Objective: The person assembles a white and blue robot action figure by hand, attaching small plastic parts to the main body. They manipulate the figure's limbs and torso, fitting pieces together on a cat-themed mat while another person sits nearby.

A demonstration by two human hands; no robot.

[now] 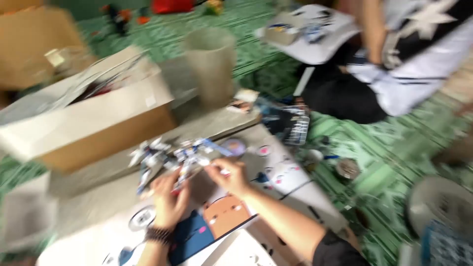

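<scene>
Head view, heavily motion-blurred. Both hands work on a small white-and-blue model figure [170, 160] that lies low over a low table [98, 197] covered with a cartoon-print sheet.

Left hand [169, 199]: fingers closed around the lower part of the figure, apparently steadying it so the other hand can work on it. A dark bead bracelet [158, 235] sits on that wrist.

Right hand [230, 176]: fingertips pinched together at the figure's right side, on or just beside a small part; blur hides whether a loose piece is held.

Surroundings: an open cardboard box [93, 118] stands just behind the figure, close to the work area. A tall pale cup [211, 61] stands farther back. A clear plastic bag of parts [290, 123] lies right of the table on the green patterned floor [394, 152]. Another person [394, 54] sits at upper right, well apart.
</scene>
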